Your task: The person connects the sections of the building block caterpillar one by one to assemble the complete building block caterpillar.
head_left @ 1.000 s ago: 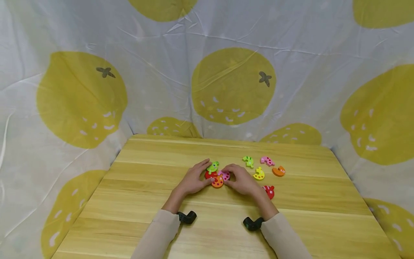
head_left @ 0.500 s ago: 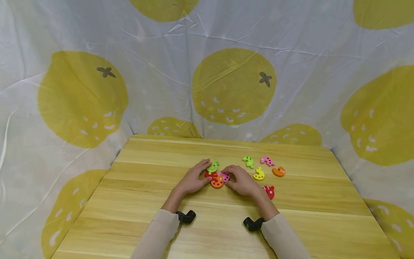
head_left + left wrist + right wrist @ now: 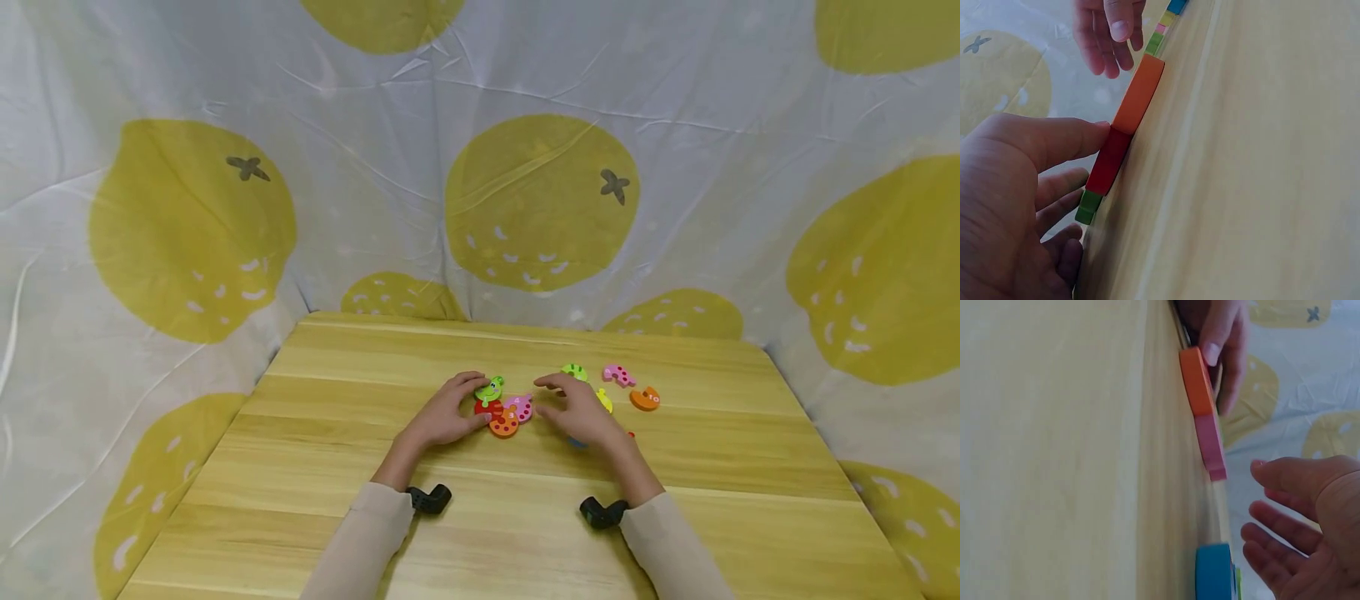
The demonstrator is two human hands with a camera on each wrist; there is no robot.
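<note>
Joined on the table are several number puzzle pieces: a green head with a face [image 3: 490, 390], a red piece [image 3: 487, 408], an orange piece marked 3 [image 3: 504, 423] and a pink piece marked 4 [image 3: 518, 408]. My left hand [image 3: 447, 414] holds the joined pieces at their left side, its thumb on the red piece near the orange one and its fingers by the green head. My right hand [image 3: 582, 410] is apart from the pink piece, fingers loosely bent with nothing between them. Beneath it a blue piece [image 3: 1213, 573] shows in part.
Right of the joined pieces lie a loose green piece [image 3: 574, 372], a pink piece [image 3: 618, 376], an orange piece marked 10 [image 3: 645, 399] and a yellow piece [image 3: 604, 401], partly hidden by my right hand. Patterned cloth [image 3: 360, 208] hangs behind the wooden table [image 3: 360, 367].
My right hand has let go of the pink piece marked 4 and moved right, now covering most of the loose red piece. My left hand stays at the joined pieces.
</note>
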